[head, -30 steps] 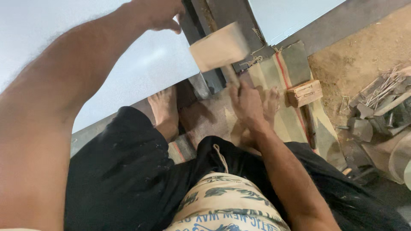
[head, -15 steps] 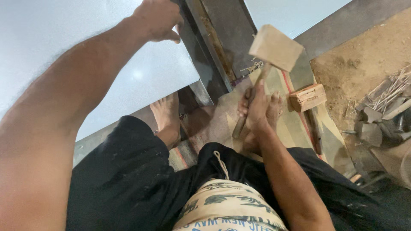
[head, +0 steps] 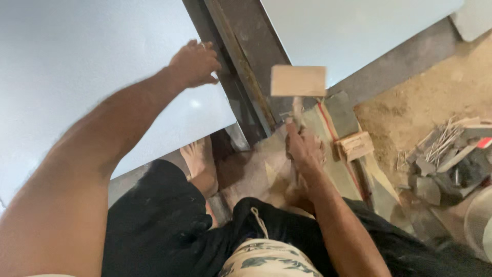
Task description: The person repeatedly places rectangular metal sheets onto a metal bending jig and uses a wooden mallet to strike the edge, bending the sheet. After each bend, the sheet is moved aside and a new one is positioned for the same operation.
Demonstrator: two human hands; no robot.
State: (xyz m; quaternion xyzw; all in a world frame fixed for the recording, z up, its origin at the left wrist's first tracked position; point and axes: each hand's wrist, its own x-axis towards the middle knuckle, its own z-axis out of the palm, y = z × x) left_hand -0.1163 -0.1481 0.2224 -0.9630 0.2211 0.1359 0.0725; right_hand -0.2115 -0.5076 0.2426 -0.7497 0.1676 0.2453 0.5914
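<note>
1 mallet (head: 298,82) gripped in right hand (head: 303,149) fingers.

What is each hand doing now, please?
Left hand: open, fingers resting on the tile edge.
Right hand: closed on the mallet handle.

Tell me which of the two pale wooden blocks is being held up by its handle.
The larger plain wooden mallet head, raised on the handle gripped by the right hand. The smaller grooved wooden block lies untouched on the floor beside it.

Left of the left hand (head: 193,64) the pale tile (head: 77,66) lies open; right of the right hand (head: 303,149), a wooden block (head: 354,146) and seemingly loose rubble (head: 446,159) crowd the way.
</note>
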